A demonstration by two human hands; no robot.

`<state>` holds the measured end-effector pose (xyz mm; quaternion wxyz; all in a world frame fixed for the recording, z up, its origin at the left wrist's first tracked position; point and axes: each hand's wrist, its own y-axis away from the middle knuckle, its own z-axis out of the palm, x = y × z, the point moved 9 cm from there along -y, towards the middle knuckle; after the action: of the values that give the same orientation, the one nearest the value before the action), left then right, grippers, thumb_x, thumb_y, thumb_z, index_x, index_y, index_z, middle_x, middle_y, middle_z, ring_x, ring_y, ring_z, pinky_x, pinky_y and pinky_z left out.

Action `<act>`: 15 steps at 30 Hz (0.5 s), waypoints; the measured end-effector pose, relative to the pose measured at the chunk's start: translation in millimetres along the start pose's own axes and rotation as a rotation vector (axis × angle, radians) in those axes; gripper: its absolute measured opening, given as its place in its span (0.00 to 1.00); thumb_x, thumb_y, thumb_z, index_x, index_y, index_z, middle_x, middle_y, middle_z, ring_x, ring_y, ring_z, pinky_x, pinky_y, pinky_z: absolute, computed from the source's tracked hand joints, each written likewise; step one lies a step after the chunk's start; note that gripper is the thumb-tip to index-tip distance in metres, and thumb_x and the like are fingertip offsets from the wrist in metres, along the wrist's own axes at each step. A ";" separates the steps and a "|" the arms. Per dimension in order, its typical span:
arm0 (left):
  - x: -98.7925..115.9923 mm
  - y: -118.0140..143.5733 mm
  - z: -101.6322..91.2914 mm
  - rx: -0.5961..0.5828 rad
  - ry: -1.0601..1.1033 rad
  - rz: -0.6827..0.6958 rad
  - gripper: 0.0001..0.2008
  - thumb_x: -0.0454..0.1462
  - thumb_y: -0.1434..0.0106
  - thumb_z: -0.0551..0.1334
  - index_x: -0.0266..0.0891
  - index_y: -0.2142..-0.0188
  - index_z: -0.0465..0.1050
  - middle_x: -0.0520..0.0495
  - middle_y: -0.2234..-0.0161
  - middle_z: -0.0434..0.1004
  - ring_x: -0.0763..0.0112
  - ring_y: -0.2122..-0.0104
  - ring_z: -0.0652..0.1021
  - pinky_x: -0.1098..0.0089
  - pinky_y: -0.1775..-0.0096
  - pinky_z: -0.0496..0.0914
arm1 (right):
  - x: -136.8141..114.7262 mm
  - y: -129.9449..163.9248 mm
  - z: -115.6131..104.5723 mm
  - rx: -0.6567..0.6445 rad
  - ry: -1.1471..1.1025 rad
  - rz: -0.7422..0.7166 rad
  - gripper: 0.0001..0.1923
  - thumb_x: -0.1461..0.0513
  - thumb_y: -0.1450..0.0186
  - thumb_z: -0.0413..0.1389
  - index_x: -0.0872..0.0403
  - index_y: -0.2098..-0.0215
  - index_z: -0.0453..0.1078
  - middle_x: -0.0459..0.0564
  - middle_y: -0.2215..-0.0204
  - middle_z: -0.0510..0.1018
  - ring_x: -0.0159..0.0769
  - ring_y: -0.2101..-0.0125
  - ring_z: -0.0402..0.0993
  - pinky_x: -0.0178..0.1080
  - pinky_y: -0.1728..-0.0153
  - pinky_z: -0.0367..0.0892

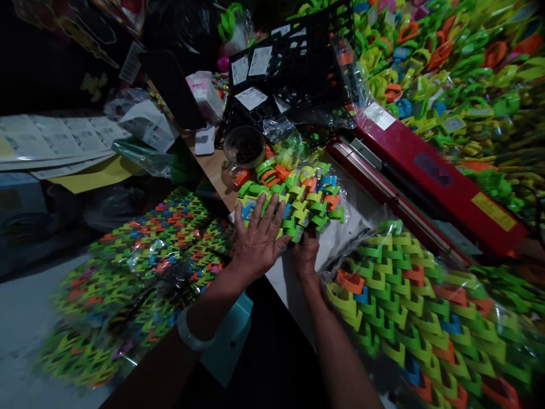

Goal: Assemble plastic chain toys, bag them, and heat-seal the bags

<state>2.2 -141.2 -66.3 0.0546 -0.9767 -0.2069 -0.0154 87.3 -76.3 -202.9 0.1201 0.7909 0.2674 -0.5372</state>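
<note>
A bundle of green, yellow, orange and blue plastic toy watches (315, 196), with clear film about it, lies on the worktable in front of me. Over its near left part my left hand (259, 236) rests flat, with the fingers stretched out and slightly apart. My right hand (305, 253) is closed at the bundle's near edge. Its fingertips are hidden below the watches, and it seems to grip that edge. A pale band (189, 329) circles my left wrist.
A long red heat sealer (438, 176) lies just right of the bundle. Large clear bags of toy watches fill the lower right (395, 289) and left (140, 272). Behind are a round tub (244, 145), black plastic crates (293, 68) and a loose watch heap (451, 74).
</note>
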 end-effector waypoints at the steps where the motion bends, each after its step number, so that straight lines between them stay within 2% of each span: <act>1: -0.7 -0.4 1.1 -0.003 -0.004 -0.005 0.35 0.49 0.31 0.51 0.40 0.31 0.37 0.41 0.32 0.48 0.53 0.32 0.48 0.39 0.36 0.32 | -0.3 -0.7 2.1 -0.010 0.015 -0.001 0.16 0.58 0.38 0.52 0.54 0.56 0.73 0.56 0.58 0.79 0.42 0.56 0.74 0.43 0.54 0.70; 7: -3.8 -1.3 -2.8 -0.012 -0.025 -0.028 0.34 0.48 0.30 0.50 0.39 0.31 0.41 0.43 0.32 0.47 0.53 0.31 0.46 0.41 0.36 0.30 | -3.3 -2.7 9.2 -0.022 -0.008 0.075 0.15 0.58 0.39 0.49 0.55 0.61 0.74 0.56 0.64 0.79 0.43 0.60 0.72 0.45 0.56 0.70; 12: -2.1 -0.7 -24.3 0.004 -0.060 0.009 0.34 0.50 0.31 0.50 0.38 0.32 0.46 0.43 0.32 0.48 0.54 0.31 0.46 0.46 0.35 0.29 | -9.8 -0.1 6.3 -0.027 -0.083 0.088 0.16 0.59 0.41 0.49 0.56 0.61 0.73 0.57 0.65 0.77 0.45 0.60 0.71 0.48 0.55 0.68; 15: -10.9 -6.5 -37.0 0.055 -0.045 -0.020 0.31 0.46 0.30 0.50 0.34 0.33 0.48 0.41 0.32 0.51 0.58 0.32 0.50 0.48 0.34 0.35 | 4.0 12.7 6.0 -0.044 -0.106 0.182 0.17 0.56 0.40 0.49 0.57 0.58 0.71 0.58 0.61 0.77 0.45 0.57 0.71 0.48 0.52 0.66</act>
<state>-10.7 -143.9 -29.5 0.0766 -0.9728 -0.2181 0.0115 90.8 -88.5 -210.1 0.2000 0.7795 0.1994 -0.5591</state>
